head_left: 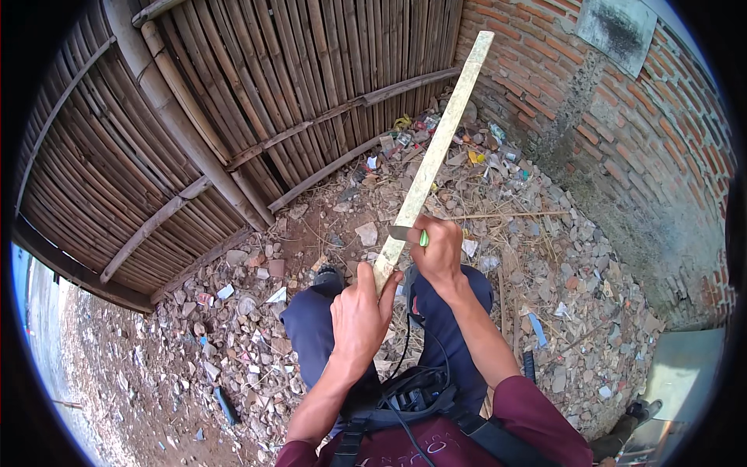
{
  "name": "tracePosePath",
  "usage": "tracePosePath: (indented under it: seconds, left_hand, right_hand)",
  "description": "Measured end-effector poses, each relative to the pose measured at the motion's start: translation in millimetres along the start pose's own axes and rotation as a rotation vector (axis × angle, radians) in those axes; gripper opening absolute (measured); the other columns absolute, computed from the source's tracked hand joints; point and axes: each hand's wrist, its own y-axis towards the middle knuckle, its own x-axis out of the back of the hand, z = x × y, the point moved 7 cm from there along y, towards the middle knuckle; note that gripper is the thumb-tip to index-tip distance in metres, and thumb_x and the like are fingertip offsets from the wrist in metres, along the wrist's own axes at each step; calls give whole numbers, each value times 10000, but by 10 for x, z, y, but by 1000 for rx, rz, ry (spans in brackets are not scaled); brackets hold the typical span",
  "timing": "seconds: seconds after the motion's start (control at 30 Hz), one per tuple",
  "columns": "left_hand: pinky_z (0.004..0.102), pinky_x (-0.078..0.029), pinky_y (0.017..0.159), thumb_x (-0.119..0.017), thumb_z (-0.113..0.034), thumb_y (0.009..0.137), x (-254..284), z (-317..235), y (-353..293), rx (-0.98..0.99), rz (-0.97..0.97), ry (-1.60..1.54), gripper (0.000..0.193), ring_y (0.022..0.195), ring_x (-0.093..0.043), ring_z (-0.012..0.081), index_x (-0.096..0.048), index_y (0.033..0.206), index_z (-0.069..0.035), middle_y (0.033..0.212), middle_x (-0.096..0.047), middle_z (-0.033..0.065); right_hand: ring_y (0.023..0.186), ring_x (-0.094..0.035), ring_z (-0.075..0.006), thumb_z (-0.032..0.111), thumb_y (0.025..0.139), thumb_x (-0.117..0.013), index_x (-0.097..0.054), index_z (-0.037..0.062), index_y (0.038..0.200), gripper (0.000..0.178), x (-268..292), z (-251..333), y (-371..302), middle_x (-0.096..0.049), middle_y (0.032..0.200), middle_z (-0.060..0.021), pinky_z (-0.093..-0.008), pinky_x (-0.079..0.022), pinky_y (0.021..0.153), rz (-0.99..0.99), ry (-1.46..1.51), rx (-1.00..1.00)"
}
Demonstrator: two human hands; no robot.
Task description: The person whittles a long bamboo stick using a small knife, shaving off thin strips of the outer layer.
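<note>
A long, flat, pale strip of wood or bamboo (440,144) slants up and away from me, its far end toward the brick wall. My left hand (359,321) is closed round its near end, thumb along the strip, just above my knees. My right hand (440,253) grips a knife (400,233) by its green handle, most of which the fingers hide. The dark blade lies across the strip, a short way above my left hand, and touches it. Whether the edge has cut into the surface cannot be made out.
Stony rubble with litter (249,335) covers the ground. A bamboo-slat wall (311,86) rises at the left, a brick wall (615,140) at the right. A dark blue object (226,405) lies at lower left. Another person's foot (645,409) shows at lower right.
</note>
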Motion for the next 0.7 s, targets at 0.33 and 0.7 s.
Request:
tracePosePath:
  seconds: [0.33, 0.7]
  left_hand:
    - [562, -475, 491, -653, -417, 1071, -40, -23, -138, 9, 32, 24, 464, 557, -641, 480, -471, 955, -6, 603, -620, 230]
    - [543, -473, 485, -674, -394, 1060, 63, -21, -164, -41, -18, 66, 435, 564, -647, 467, -481, 957, -18, 610, -624, 231]
  right_hand:
    - [619, -684, -416, 75, 870, -670, -692, 56, 854, 33, 111, -232, 240, -668, 660, -196, -497, -506, 573, -48, -60, -29]
    - [617, -696, -399, 47, 865, -652, -651, 100, 813, 74, 149, -170, 426, -648, 614, -154, -493, -489, 545, -121, -76, 20]
